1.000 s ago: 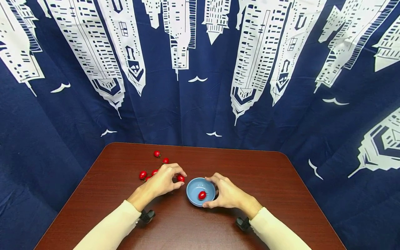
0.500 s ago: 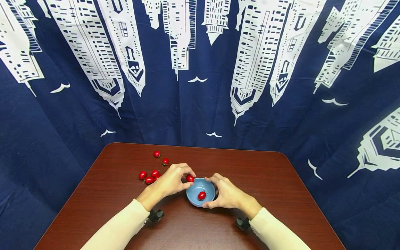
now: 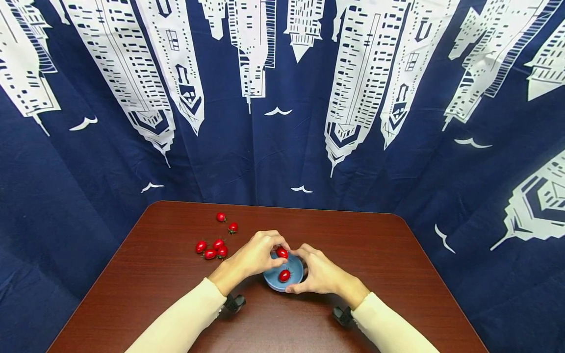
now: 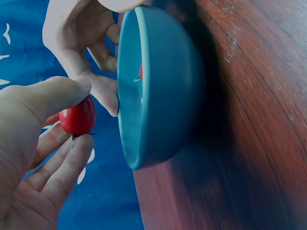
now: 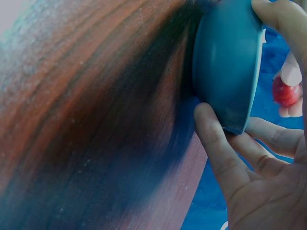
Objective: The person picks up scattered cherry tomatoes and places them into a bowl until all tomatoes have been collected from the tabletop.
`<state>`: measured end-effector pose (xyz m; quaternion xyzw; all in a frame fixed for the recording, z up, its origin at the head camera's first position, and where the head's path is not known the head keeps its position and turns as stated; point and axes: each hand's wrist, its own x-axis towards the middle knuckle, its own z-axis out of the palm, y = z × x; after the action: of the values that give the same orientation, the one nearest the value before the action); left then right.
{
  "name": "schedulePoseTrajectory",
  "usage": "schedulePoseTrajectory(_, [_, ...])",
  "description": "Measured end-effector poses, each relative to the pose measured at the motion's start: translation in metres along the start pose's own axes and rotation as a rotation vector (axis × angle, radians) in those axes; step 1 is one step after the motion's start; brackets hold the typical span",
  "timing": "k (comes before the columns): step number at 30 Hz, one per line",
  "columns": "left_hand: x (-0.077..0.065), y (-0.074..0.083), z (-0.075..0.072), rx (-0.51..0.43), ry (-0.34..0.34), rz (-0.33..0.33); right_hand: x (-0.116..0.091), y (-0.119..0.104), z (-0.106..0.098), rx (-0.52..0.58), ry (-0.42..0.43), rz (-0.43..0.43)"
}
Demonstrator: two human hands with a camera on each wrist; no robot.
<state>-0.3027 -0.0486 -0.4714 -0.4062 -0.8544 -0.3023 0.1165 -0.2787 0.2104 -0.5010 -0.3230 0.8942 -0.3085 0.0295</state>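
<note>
My left hand [image 3: 260, 252] pinches a cherry tomato [image 4: 78, 117] between thumb and fingers, above the far part of a small blue bowl [image 4: 168, 91]. In the left wrist view the green stem end shows against the fingers, apart from the rim. My right hand [image 3: 324, 274] grips the bowl's right side, thumb at the near rim and fingers round the far side and wall, as the right wrist view shows. Another cherry tomato [image 3: 284, 275] lies inside the bowl, mostly hidden by the wall in the left wrist view.
Several loose cherry tomatoes [image 3: 210, 254] lie in a cluster left of the bowl on the brown wooden table [image 3: 362, 245]. Behind them are two more, one of them a tomato [image 3: 220, 216] close to the back edge. A blue cloth [image 3: 282, 157] with white buildings hangs behind the table.
My left hand has moved right with the pinched tomato, from beside the bowl to over it. The tomato cluster has come into fuller view. My right hand and the bowl have stayed put.
</note>
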Motion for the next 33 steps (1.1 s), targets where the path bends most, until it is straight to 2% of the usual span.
schedulePoseTrajectory(5, [0.004,0.002,0.005,0.002,-0.005,-0.007,-0.001,0.0,-0.001,-0.016,-0.005,0.001])
schedulePoseTrajectory(20, [0.002,0.0,0.014,0.018,-0.026,-0.039,-0.001,0.0,-0.001,0.0,-0.001,-0.012])
schedulePoseTrajectory(23, [0.001,0.0,0.014,0.059,-0.033,-0.054,0.0,0.0,-0.001,-0.013,0.002,-0.024])
schedulePoseTrajectory(29, [-0.003,0.001,0.011,0.126,-0.051,-0.128,0.001,0.001,0.0,-0.065,0.017,-0.048])
schedulePoseTrajectory(33, [-0.005,0.0,0.008,0.135,-0.045,-0.128,0.001,0.001,0.0,-0.059,0.013,-0.039])
